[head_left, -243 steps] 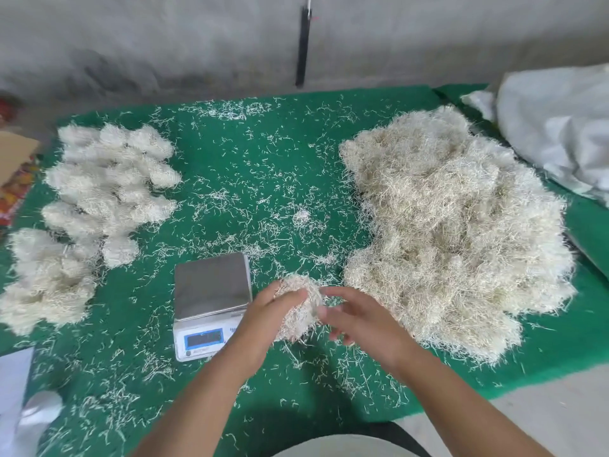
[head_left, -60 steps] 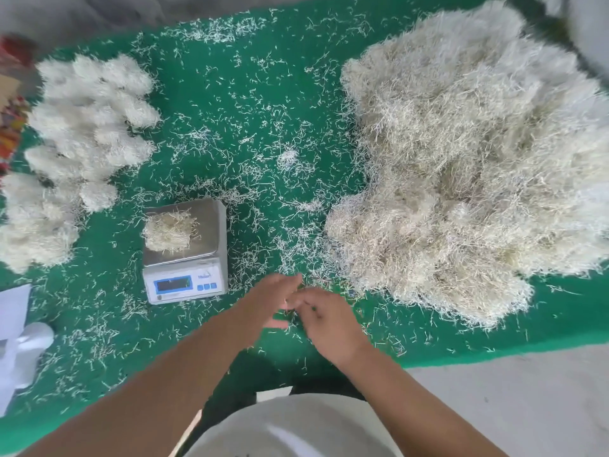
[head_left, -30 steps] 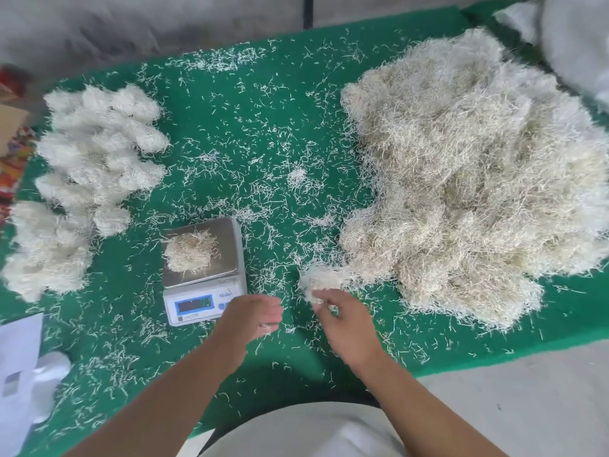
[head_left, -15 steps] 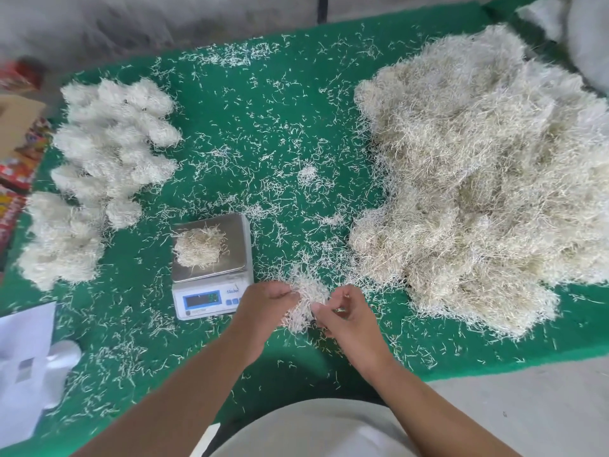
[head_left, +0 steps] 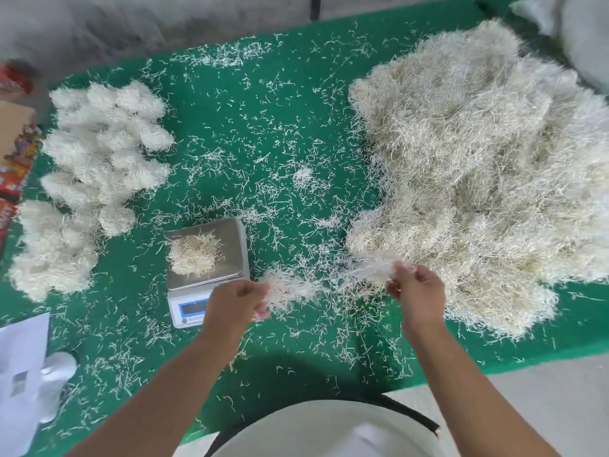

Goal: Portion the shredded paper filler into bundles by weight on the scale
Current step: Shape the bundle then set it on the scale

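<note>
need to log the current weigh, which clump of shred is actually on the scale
The small squarish clump on the scale; the finished bundles lie on the mat at left.

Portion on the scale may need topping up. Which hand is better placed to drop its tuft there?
Probably the left hand: it holds a tuft right beside the scale. The right hand grips its tuft beside the big pile, farther from the scale.

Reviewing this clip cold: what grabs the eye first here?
The huge loose pile of shredded paper on the right of the green mat. Then the two hands, left hand and right hand, each gripping a tuft, beside the scale that carries a small bundle.
</note>
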Motion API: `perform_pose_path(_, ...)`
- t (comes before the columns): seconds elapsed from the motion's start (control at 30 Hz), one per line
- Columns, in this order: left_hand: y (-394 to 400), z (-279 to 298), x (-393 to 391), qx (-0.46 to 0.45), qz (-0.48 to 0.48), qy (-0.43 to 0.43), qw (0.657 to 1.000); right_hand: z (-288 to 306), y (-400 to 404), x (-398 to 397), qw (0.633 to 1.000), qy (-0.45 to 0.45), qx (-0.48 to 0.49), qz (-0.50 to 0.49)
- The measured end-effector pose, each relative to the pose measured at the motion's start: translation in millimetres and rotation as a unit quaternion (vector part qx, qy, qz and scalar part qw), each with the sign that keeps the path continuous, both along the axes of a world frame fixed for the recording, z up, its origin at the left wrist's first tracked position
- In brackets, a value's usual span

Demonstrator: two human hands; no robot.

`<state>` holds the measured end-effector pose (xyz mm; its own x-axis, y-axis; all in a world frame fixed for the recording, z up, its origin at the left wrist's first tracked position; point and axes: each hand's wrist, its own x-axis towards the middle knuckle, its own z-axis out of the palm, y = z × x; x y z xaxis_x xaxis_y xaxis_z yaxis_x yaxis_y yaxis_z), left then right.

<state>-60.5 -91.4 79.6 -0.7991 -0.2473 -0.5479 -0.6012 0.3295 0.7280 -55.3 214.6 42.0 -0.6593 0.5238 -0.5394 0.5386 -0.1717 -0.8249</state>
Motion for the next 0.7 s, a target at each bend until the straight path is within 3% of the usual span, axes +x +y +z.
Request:
perform_pose_path(0.07,-11.2,-1.3,-3.0,-0.022,0.004,-0.003,1.000,4.1,30.9,-4.5,0.997,0.012,-0.025,-0.071)
perform_pose_path(0.17,-10.0,-1.4,-4.6,-0.032,-0.019,-0.010,0.999,19.2,54.4,-8.0,0.994,0.039,-0.054,-0.084)
perform_pose_path(0.27,6.2,2.7,-6.8,-0.060,-0.085,0.013,0.994,45.1,47.8,-7.7,0.995,0.075,-0.067,-0.022)
perform_pose_path(0.4,35.2,21.2,-18.5,0.003,-0.232,0.042,0.972,83.5,10.0,-3.5,0.987,0.106,-0.049,0.112)
perform_pose_path(0.5,45.8,34.8,-29.8,-0.051,-0.310,0.076,0.946,97.7,-25.8,-4.1,0.975,0.105,-0.016,0.194)
perform_pose_path(0.57,47.2,46.3,-33.9,-0.038,-0.255,0.074,0.963,100.8,-46.2,-5.4,0.965,0.095,0.015,0.244)
perform_pose_path(0.63,45.3,56.8,-32.1,0.085,-0.132,0.040,0.987,99.7,-62.1,-7.7,0.950,0.094,0.044,0.296)
perform_pose_path(0.7,36.2,58.4,-22.5,0.152,-0.101,0.029,0.983,97.2,-77.1,-8.5,0.935,0.103,0.061,0.333)
